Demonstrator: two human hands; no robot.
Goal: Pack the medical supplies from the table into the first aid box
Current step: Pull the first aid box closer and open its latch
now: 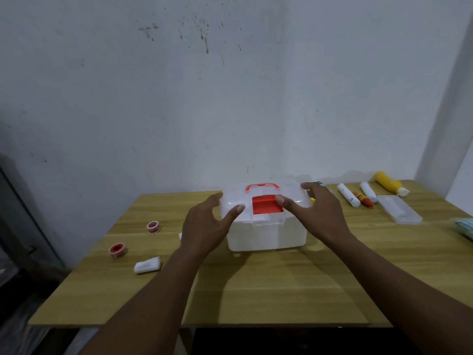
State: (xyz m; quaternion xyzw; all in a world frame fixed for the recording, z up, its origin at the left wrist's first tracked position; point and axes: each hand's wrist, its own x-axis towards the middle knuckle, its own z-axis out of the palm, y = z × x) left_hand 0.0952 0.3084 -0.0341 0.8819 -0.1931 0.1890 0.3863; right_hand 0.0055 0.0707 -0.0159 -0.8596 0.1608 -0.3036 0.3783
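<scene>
A pale, stained wall (230, 98) is filling the upper half of the view. Below it, a wooden table (256, 290) is stretching across the frame. A translucent white first aid box (266, 234) is sitting at the table's middle with its lid closed, showing a red handle (262, 187) and a red latch (266, 204) on top.

Two bare forearms are reaching in from the bottom edge. The left hand (204, 231) is spreading relaxed fingers against the box's left side, thumb lying on the lid. The right hand (317, 213) is resting open over the lid's right end, thumb touching beside the latch. Neither hand is clasping anything.

To the right, well apart from the box, a clear flat case (399, 210), a yellow bottle (387, 185), two white rolls (348, 195) and an orange tube (363, 199) are lying near the far edge. To the left, a white gauze pack (147, 265) and two red tape rolls (118, 250) are lying on the table.
</scene>
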